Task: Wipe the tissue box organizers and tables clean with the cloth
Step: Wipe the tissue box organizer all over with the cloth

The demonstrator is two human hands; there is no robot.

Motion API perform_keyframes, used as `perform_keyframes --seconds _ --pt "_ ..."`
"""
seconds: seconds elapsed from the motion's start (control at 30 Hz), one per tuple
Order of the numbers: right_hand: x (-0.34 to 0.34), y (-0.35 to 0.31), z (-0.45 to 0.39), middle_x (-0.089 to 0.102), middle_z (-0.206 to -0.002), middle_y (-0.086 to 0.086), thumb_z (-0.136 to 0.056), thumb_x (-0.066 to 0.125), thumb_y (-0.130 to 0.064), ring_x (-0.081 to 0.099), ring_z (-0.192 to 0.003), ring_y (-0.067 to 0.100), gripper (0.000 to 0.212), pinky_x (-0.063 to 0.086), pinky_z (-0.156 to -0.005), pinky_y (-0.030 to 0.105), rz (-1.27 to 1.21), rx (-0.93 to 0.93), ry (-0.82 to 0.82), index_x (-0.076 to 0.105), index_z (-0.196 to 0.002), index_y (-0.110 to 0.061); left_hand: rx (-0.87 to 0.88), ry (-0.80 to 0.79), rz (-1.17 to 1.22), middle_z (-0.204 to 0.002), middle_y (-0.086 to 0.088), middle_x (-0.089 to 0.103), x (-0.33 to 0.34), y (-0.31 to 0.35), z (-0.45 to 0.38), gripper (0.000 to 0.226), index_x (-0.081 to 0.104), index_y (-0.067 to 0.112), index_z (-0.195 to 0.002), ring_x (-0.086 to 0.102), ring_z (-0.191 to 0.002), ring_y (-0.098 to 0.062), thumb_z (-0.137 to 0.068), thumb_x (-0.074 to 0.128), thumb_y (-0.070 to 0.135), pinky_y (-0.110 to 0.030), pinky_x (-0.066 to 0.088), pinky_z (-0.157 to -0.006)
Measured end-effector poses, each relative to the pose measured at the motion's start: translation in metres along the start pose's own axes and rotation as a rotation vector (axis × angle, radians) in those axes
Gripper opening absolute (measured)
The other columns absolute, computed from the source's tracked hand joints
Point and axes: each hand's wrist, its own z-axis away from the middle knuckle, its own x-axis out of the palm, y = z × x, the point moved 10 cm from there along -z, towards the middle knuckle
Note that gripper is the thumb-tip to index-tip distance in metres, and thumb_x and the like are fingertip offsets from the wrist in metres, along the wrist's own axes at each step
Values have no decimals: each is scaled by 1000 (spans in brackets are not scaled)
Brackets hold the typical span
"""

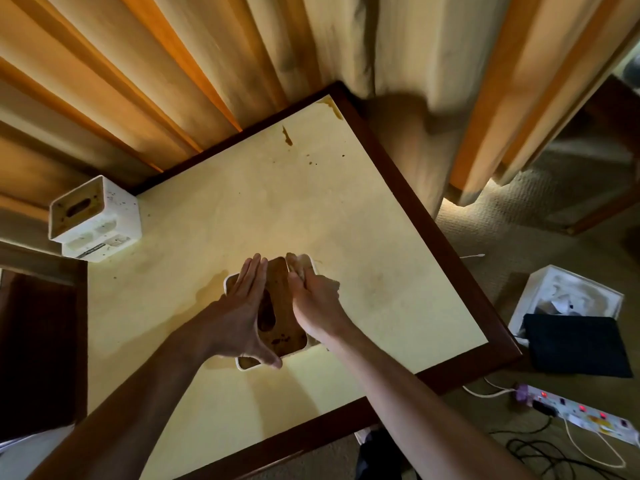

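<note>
A white tissue box organizer (277, 327) with a stained brown lid stands in the middle of the yellow-topped table (363, 237). My left hand (244, 306) lies over its left side with straight fingers, and the thumb reaches to its near edge. My right hand (313, 299) grips a small beige cloth (300, 265) and presses it on the lid's far right corner. A second white organizer (95, 220), speckled with dirt, sits at the table's far left corner. Brown stains (287, 136) mark the far part of the tabletop.
Curtains (173, 81) hang right behind the table. Dark wooden furniture (38, 341) adjoins the table's left side. On the carpet to the right lie a white box (568, 292), a dark flat pad (576, 346), a power strip (581, 410) and cables.
</note>
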Motion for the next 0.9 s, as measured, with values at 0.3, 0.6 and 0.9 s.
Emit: perform_keyframes --seconds 0.3,0.6,0.9 --pt "28 -16 -26 50 -137 17 -100 39 -17 45 -129 36 36 38 -107 48 247 266 -469 54 -130 -4 47 96 64 -149 18 -48 -7 -1 3 170 -38 29 -147 -32 -145 -9 -40 85 76 -41 33 -117" --pt "31 -6 -28 67 -111 18 -104 38 -35 63 -107 32 39 50 -99 41 -234 484 -478 62 -108 -5 72 104 31 -143 21 -53 -6 2 8 164 -43 31 -142 -19 -150 -16 -47 81 78 -42 43 -109" --pt "9 3 -14 47 -74 1 -95 33 4 51 -72 15 28 52 -76 39 -112 183 -358 49 -81 -14 67 119 116 -144 25 -50 -2 -5 3 166 -41 34 -144 -39 -139 -8 -43 84 77 -47 32 -117"
